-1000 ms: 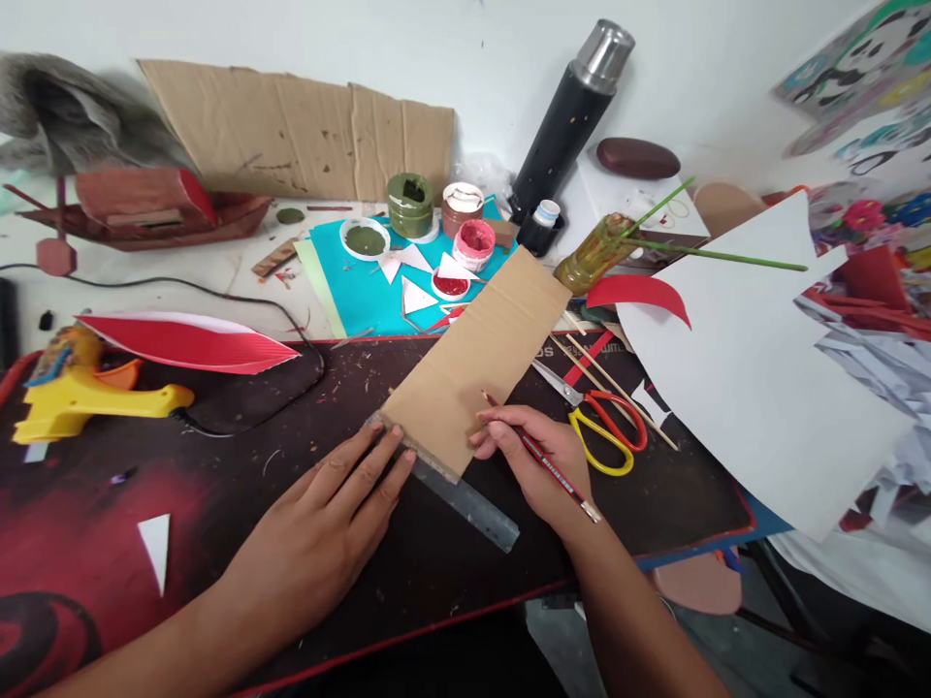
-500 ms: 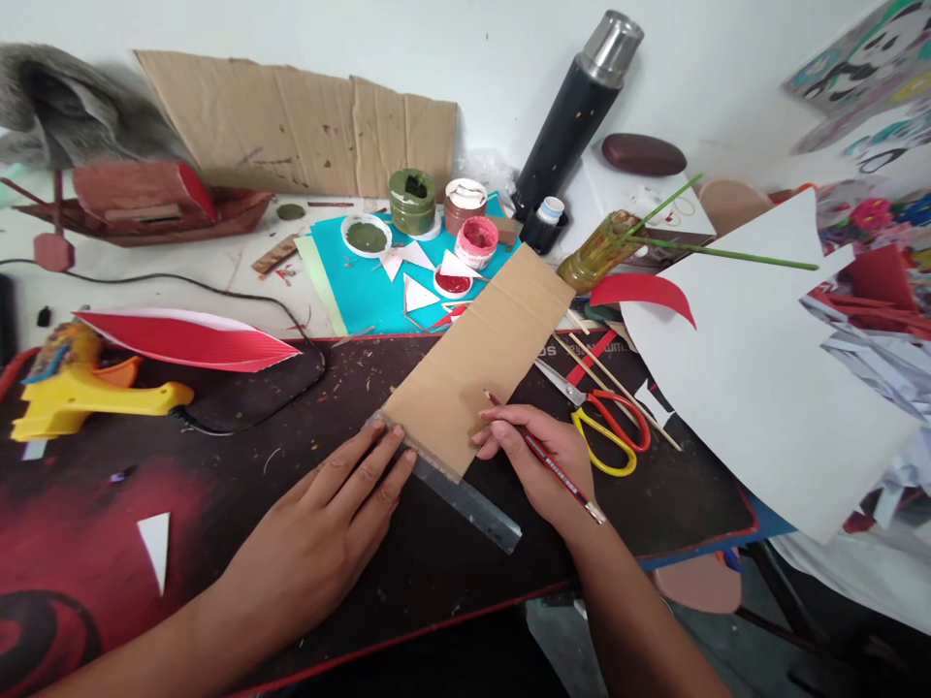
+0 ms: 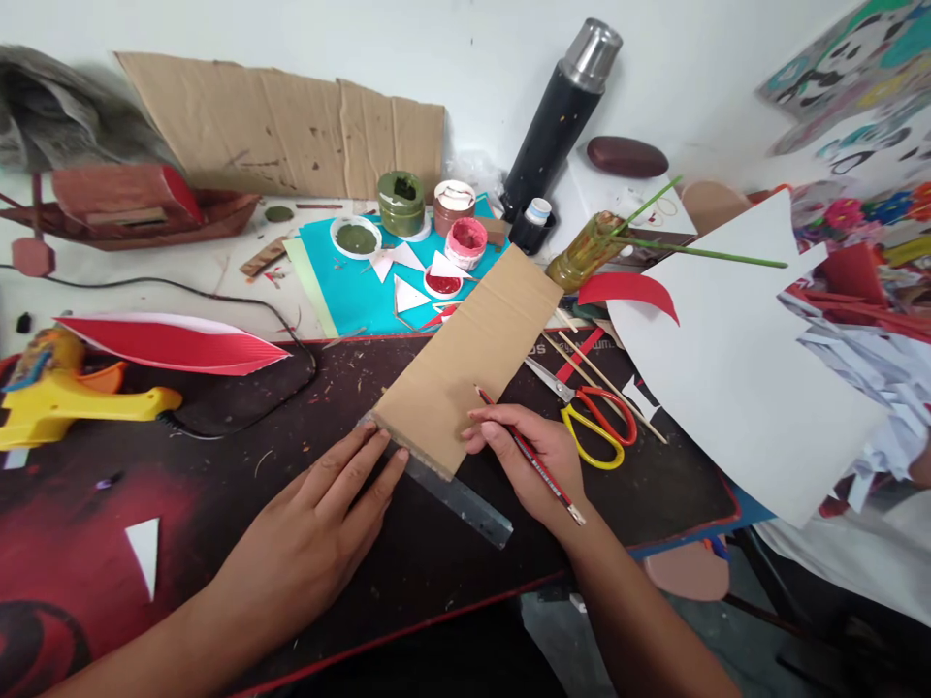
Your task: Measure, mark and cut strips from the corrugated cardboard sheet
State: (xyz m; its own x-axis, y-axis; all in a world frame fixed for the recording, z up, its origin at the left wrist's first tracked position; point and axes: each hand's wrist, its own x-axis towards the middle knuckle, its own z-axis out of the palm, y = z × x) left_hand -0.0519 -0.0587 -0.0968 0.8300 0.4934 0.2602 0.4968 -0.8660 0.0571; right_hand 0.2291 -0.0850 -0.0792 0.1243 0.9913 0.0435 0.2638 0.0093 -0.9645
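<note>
A long strip of brown cardboard (image 3: 472, 354) lies slantwise on the dark mat. Under its near end sits a clear plastic ruler (image 3: 465, 496). My left hand (image 3: 320, 523) lies flat with fingers stretched out, pressing on the ruler's left end at the cardboard's corner. My right hand (image 3: 530, 460) is closed round a red and black pencil (image 3: 525, 453), whose tip rests on the cardboard near its right edge.
Scissors with red and yellow handles (image 3: 593, 422) and wooden sticks lie right of the cardboard. A yellow glue gun (image 3: 69, 393), red folded paper (image 3: 175, 341), paint pots (image 3: 465, 237), a black flask (image 3: 557, 116) and a big white sheet (image 3: 734, 359) surround the work.
Both hands, the ruler and the cardboard hold still; only my head has shifted a little, sliding the whole scene slightly to the left.
</note>
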